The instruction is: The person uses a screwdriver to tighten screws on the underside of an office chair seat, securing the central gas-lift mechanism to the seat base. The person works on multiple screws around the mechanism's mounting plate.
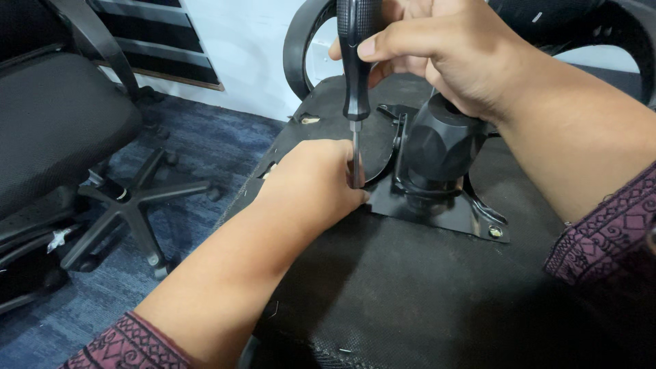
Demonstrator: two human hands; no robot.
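A black-handled screwdriver [356,65] stands upright in the upper middle of the frame, its metal shaft running down to the black metal plate [437,208] bolted to the underside of an upturned chair seat [410,287]. The right hand [444,51] grips the handle from the top right, thumb pressed across it and fingers closed around it. The left hand [311,184], coming in from the lower left, sits at the foot of the shaft with its fingers curled shut around the tip, resting on the edge of the plate; the tip itself and whatever it meets are hidden behind that hand. Just right of the shaft, a black, faceted mechanism housing [437,143] rises from the plate, partly under the right wrist. A brass-coloured screw [496,232] shows at the lower right corner of the plate. Both forearms end in maroon patterned sleeves [608,236] at the bottom edges. The seat's dark fabric fills the lower right of the frame, and a curved black armrest [297,48] loops up behind it near the top centre. At the left stands another office chair [58,116] with its star base [130,205] on blue carpet [198,143], with a white wall [253,55] behind.
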